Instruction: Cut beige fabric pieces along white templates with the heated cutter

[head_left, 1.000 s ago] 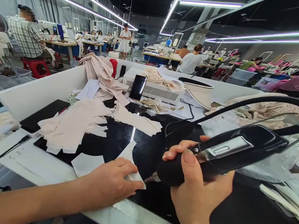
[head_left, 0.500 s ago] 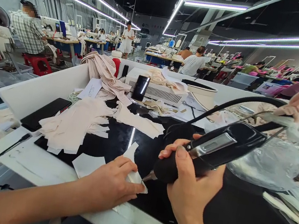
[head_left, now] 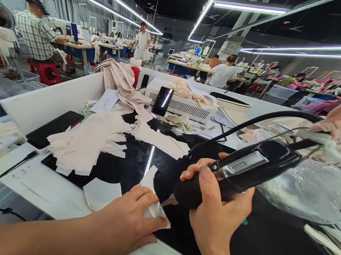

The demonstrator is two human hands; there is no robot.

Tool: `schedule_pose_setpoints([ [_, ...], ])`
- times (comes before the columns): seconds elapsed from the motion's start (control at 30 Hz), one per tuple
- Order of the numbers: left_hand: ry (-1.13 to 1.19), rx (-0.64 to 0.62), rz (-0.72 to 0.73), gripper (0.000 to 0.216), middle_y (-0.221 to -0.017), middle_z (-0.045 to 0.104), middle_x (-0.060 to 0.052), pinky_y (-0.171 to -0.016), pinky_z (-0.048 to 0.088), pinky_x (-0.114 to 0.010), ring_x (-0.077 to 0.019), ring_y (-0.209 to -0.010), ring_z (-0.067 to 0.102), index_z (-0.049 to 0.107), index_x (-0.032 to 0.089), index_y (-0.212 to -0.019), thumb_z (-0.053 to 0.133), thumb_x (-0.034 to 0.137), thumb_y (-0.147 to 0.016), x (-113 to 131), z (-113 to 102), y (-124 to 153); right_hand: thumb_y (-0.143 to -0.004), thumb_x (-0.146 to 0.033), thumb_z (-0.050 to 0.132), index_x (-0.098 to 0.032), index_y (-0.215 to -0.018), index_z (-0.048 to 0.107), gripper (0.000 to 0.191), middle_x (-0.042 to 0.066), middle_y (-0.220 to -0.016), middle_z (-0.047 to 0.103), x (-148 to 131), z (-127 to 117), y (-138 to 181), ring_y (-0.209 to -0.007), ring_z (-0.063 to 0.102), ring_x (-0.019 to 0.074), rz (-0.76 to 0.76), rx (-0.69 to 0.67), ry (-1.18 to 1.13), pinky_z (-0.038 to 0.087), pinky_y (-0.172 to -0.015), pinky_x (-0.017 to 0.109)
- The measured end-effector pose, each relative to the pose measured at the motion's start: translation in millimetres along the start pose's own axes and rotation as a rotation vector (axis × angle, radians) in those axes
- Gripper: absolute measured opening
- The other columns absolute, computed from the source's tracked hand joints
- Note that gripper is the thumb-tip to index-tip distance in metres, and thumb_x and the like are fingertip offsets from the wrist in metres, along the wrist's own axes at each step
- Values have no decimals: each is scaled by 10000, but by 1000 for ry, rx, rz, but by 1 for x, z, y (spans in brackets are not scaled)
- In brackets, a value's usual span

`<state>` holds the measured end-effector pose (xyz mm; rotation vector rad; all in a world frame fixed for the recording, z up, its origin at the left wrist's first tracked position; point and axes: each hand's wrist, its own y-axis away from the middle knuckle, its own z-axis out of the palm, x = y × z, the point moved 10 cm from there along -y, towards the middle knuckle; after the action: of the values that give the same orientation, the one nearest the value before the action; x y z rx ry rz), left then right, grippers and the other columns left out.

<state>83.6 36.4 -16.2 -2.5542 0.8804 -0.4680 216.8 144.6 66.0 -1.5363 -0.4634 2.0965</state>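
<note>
My left hand (head_left: 126, 221) lies flat with fingers spread, pressing a pale fabric strip (head_left: 150, 187) onto the black glossy table (head_left: 267, 250). My right hand (head_left: 219, 215) is wrapped round a black corded cutting tool (head_left: 242, 168). The tool's metal tip (head_left: 170, 200) touches the strip just right of my left fingertips. A black cable (head_left: 257, 121) arcs up from the tool toward the right.
A heap of pale cut fabric pieces (head_left: 88, 141) lies left of centre, with a black phone (head_left: 54, 128) beside it. A white box (head_left: 181, 103) with a phone leaning on it stands at the back. Clear plastic bags (head_left: 308, 189) lie on the right. Other people sit at tables behind.
The tool tip has come down and left to the strip's end. My left hand stays pressed on the strip, its fingers a little more spread.
</note>
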Motion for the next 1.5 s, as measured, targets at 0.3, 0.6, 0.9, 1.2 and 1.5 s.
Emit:
schedule_pose_setpoints([
  [0.3, 26, -62, 27, 258, -1322, 792, -166, -1206, 674, -431, -303, -1288, 769, 782, 138, -1313, 764, 378, -1223, -9, -15, -2, -879, -546, 1080, -329, -1208, 737, 523, -80, -824, 759, -9, -11, 12, -620, 705, 174, 25, 24, -1, 640, -652, 347],
  [0.6, 81, -129, 26, 234, -1395, 771, -151, -1136, 682, -406, -294, -1289, 766, 777, 208, -1411, 706, 366, -1253, -26, -9, 2, -848, -530, 1110, -313, -1192, 748, 544, -90, -809, 774, -8, -11, 12, -608, 722, 156, 35, 31, -46, 673, -640, 308],
  [0.9, 6, -125, 72, 263, -1408, 759, -164, -1141, 670, -424, -317, -1299, 762, 782, 209, -1419, 772, 380, -1221, -20, -7, 1, -811, -499, 1112, -303, -1162, 750, 542, -90, -782, 782, -10, -14, 10, -584, 719, 161, 27, 57, -27, 673, -610, 313],
  [1.2, 1, -117, 69, 271, -1414, 763, -166, -1190, 653, -430, -316, -1328, 762, 787, 216, -1432, 792, 369, -1209, -19, -6, 0, -765, -548, 1136, -293, -1113, 746, 582, -95, -790, 765, -2, -7, 2, -587, 702, 145, 19, 88, -58, 658, -611, 306],
  [1.5, 43, -99, 32, 295, -1459, 744, -174, -1219, 644, -440, -322, -1354, 751, 816, 239, -1456, 776, 405, -1215, -24, -2, 1, -804, -485, 1104, -299, -1183, 702, 583, -94, -798, 776, 2, -1, 2, -594, 701, 160, 30, 70, -38, 662, -599, 317],
])
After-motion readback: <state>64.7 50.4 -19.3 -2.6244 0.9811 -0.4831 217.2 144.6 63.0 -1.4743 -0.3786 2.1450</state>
